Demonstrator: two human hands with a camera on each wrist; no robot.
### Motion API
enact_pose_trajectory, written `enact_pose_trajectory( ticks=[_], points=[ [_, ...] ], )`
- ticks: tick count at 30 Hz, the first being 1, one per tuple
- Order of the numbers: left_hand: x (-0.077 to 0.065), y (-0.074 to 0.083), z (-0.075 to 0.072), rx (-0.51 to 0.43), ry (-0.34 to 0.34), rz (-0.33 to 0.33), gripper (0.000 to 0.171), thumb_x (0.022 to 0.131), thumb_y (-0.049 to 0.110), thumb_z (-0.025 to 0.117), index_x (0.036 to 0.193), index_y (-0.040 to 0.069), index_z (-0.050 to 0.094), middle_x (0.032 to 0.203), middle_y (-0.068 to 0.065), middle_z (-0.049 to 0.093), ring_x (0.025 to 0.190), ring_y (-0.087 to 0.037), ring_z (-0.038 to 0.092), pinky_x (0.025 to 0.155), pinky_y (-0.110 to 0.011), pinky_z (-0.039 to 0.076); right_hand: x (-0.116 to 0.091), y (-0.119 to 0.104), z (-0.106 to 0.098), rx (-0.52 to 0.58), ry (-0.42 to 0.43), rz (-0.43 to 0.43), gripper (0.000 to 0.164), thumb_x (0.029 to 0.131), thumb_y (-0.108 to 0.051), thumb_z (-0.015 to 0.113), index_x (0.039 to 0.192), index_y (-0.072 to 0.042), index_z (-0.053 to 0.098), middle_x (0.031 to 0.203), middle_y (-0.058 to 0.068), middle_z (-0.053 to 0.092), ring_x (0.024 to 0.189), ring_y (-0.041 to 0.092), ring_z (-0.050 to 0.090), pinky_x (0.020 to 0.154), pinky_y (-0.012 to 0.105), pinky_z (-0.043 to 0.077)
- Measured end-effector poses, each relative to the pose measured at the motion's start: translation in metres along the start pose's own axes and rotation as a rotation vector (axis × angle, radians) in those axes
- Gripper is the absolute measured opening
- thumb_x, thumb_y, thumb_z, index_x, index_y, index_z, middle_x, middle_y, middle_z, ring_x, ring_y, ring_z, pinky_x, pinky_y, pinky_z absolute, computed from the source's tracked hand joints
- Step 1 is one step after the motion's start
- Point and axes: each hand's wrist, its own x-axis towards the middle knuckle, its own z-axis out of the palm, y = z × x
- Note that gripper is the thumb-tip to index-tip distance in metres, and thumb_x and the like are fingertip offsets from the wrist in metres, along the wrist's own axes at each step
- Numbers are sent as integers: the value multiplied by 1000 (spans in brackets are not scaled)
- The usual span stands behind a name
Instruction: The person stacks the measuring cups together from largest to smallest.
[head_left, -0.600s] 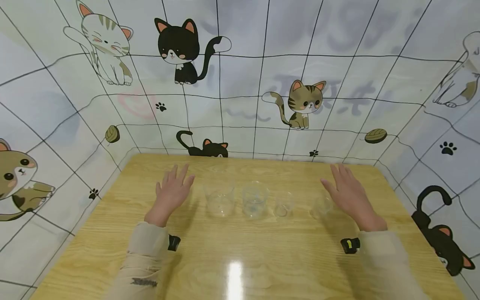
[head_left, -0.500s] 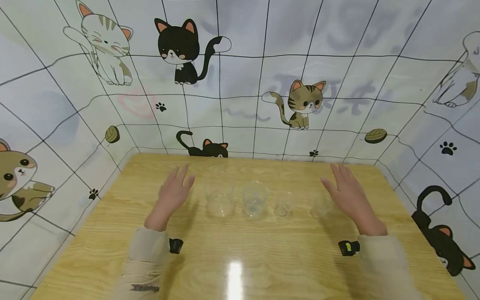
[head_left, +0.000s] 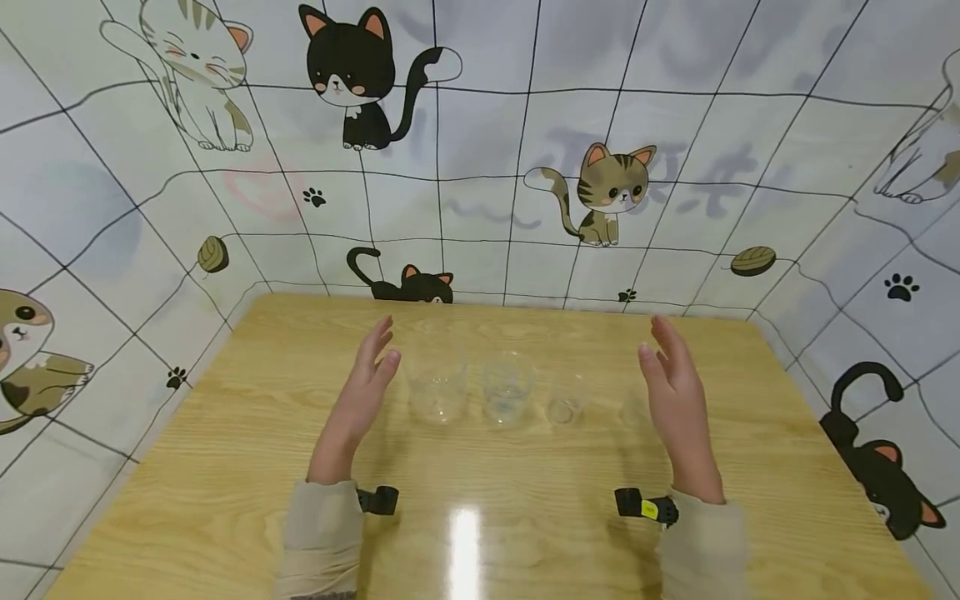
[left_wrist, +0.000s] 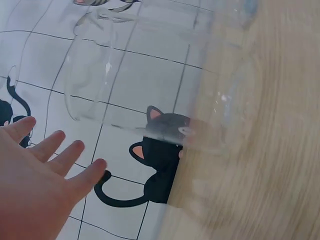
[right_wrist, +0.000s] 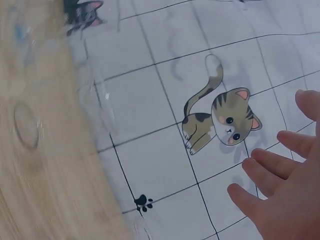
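– How does the person's left grip (head_left: 360,400) look?
– Unclenched and holding nothing, its fingers stretched toward the far edge of the surface (head_left: 540,533). It is just beside the largest clear cup (head_left: 437,396), apart from it
– And the right grip (head_left: 680,408)?
– Much the same: fingers reaching out, nothing held, beside a faint clear vessel (head_left: 633,407) at the right end of the row. Whether those two touch, I can't tell
– What stands in between?
– Left to right, after the largest one, a second clear cup (head_left: 507,396) with a bluish patch low down, then a small clear cup (head_left: 564,408). The row sits toward the far edge, well in from the left and right edges
– And around them?
– A black device (head_left: 378,500) at the left cuff, and beyond the far edge a pale wall (head_left: 480,150) with cartoon cats and dark grid lines
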Motion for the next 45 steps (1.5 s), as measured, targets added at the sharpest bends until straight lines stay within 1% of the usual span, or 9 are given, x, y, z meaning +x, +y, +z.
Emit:
enact_pose_trajectory(
  ticks=[6, 10, 14, 20, 25, 32, 36, 41, 45],
  points=[
    [-7, 3, 5, -225, 216, 144, 45, 96, 21, 36, 138, 8, 25, 140, -10, 30, 128, -30, 28, 102, -46, 24, -9, -24, 6, 148, 54, -13, 47, 96, -27, 39, 140, -21, 26, 141, 3, 32, 127, 18, 31, 97, 24, 33],
    [-10, -5, 5, -290, 261, 202, 45, 96, 21, 38, 136, 5, 28, 138, -12, 32, 126, -31, 31, 101, -45, 26, -11, -34, 11, 252, 73, -27, 45, 96, -20, 40, 139, -13, 29, 139, 9, 34, 127, 21, 32, 94, 15, 32],
    [-14, -8, 6, -280, 256, 203, 46, 95, 22, 40, 136, 6, 29, 138, -9, 33, 127, -25, 31, 101, -45, 26, -10, -32, 18, 292, 69, -42, 44, 96, -15, 39, 138, -7, 29, 137, 13, 35, 125, 25, 34, 94, 16, 33],
    [-15, 1, 12, -214, 231, 198, 46, 95, 15, 39, 138, 7, 27, 142, -3, 29, 131, -15, 23, 104, -43, 21, -2, -28, 27, 422, 62, -102, 39, 97, -15, 34, 136, -11, 33, 133, 18, 38, 121, 31, 39, 93, 33, 39],
    [-11, -7, 17, -211, 202, 156, 48, 95, 17, 39, 140, 10, 24, 144, -6, 25, 132, -20, 21, 103, -45, 21, 3, -30, 36, 525, 49, -123, 38, 98, -16, 31, 135, -9, 34, 132, 20, 38, 120, 36, 38, 94, 42, 37],
    [-14, -15, 19, -165, 197, 109, 49, 94, 17, 40, 140, 15, 23, 144, -2, 25, 132, -22, 20, 102, -46, 24, 5, -24, 46, 690, 30, -89, 40, 99, -21, 25, 135, -5, 33, 133, 24, 37, 119, 40, 37, 94, 42, 36],
    [-13, -20, 17, -191, 183, 89, 51, 94, 14, 41, 141, 13, 22, 143, 1, 25, 132, -24, 20, 102, -45, 25, 3, -25, 54, 699, 26, -81, 39, 99, -20, 26, 134, -5, 33, 132, 28, 35, 118, 40, 38, 94, 42, 37],
    [-12, -29, 15, -218, 144, 49, 52, 93, 11, 41, 141, 17, 21, 144, 5, 23, 132, -24, 19, 102, -42, 26, -2, -32, 68, 681, -8, -102, 37, 99, -15, 27, 134, -4, 33, 131, 28, 36, 117, 41, 39, 93, 46, 36],
    [-10, -36, 14, -256, 120, 38, 54, 93, 4, 39, 141, 17, 19, 145, 1, 21, 133, -26, 17, 103, -41, 25, -5, -37, 77, 659, -33, -130, 36, 98, -10, 28, 133, -3, 33, 130, 29, 37, 117, 42, 39, 93, 49, 35]
  ],
)
